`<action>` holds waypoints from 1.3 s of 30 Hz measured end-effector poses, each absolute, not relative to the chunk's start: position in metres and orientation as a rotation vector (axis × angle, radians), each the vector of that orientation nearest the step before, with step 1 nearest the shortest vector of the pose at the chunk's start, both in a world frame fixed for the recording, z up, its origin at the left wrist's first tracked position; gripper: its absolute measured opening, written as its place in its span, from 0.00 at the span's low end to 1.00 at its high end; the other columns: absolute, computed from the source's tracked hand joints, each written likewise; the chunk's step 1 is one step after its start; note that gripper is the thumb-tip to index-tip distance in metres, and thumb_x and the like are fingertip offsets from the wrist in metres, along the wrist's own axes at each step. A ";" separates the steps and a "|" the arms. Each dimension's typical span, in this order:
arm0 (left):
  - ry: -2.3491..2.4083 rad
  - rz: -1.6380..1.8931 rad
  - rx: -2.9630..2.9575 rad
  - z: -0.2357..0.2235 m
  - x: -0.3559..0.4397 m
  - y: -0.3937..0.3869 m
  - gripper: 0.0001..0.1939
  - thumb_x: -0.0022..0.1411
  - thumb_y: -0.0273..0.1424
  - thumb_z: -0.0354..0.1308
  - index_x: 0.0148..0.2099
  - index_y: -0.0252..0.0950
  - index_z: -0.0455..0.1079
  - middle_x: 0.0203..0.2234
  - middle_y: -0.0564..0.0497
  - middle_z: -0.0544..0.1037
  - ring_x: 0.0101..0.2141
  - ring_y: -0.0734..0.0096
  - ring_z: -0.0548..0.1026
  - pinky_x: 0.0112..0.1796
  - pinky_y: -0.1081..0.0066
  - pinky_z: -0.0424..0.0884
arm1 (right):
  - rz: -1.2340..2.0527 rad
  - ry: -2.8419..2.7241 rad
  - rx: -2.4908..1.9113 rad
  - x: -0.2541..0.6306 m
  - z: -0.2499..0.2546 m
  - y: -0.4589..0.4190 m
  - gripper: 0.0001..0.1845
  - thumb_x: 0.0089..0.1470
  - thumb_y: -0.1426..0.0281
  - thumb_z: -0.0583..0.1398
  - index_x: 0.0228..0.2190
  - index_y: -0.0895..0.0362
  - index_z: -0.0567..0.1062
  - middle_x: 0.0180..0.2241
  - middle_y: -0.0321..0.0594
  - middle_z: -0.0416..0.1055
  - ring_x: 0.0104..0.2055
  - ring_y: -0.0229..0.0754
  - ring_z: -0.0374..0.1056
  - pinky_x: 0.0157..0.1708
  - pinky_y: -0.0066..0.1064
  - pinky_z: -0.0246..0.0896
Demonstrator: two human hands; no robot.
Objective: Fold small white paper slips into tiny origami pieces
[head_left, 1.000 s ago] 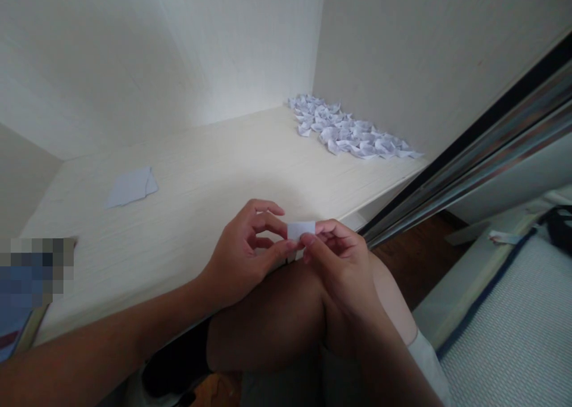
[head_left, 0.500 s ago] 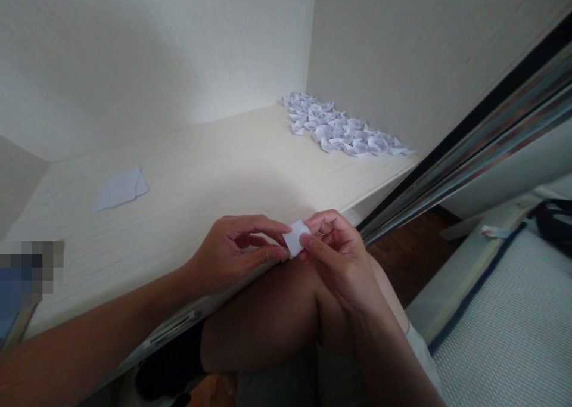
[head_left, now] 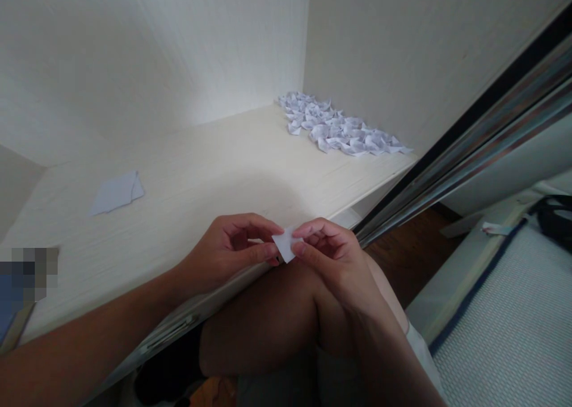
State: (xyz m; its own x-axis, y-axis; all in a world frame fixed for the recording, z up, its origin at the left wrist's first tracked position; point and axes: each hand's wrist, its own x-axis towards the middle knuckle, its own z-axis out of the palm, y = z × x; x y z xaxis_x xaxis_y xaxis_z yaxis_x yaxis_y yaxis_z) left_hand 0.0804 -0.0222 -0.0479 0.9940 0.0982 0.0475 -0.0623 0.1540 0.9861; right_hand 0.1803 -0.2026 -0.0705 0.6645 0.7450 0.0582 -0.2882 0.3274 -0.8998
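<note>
A small white piece of paper is pinched between both hands just over the front edge of a pale wooden shelf. My left hand grips its left side with thumb and fingers closed. My right hand pinches its right side with thumb and forefinger. Both hands hover above my bent knee.
A heap of several small folded white papers lies at the shelf's far right corner. A flat stack of paper sheets lies at the left. A metal sliding-door rail runs along the right, a mat below it.
The paper has turned from a level rectangle to a tilted, pointed shape between the fingers. Both hands have shifted slightly left and lower in the view.
</note>
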 end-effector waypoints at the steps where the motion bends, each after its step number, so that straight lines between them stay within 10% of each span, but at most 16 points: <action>1: 0.027 0.109 1.403 -0.048 0.081 -0.022 0.09 0.62 0.24 0.70 0.44 0.40 0.82 0.33 0.53 0.86 0.33 0.74 0.84 0.37 0.77 0.80 | 0.722 -0.525 -1.033 0.180 -0.070 -0.203 0.07 0.52 0.68 0.74 0.34 0.51 0.83 0.31 0.34 0.81 0.33 0.35 0.75 0.38 0.29 0.72; 10: -0.115 0.198 1.501 -0.055 0.080 -0.022 0.10 0.62 0.26 0.69 0.46 0.41 0.82 0.39 0.49 0.81 0.39 0.68 0.81 0.41 0.69 0.80 | 0.752 -0.570 -1.098 0.181 -0.072 -0.206 0.19 0.42 0.71 0.78 0.38 0.49 0.84 0.36 0.34 0.82 0.33 0.37 0.76 0.36 0.30 0.73; 39: -0.092 0.651 1.910 -0.049 0.076 -0.028 0.08 0.60 0.26 0.72 0.39 0.46 0.83 0.33 0.53 0.87 0.33 0.68 0.84 0.34 0.70 0.80 | 0.181 -0.787 -1.248 0.172 -0.073 -0.199 0.14 0.53 0.77 0.72 0.35 0.43 0.87 0.38 0.35 0.85 0.39 0.43 0.80 0.42 0.37 0.79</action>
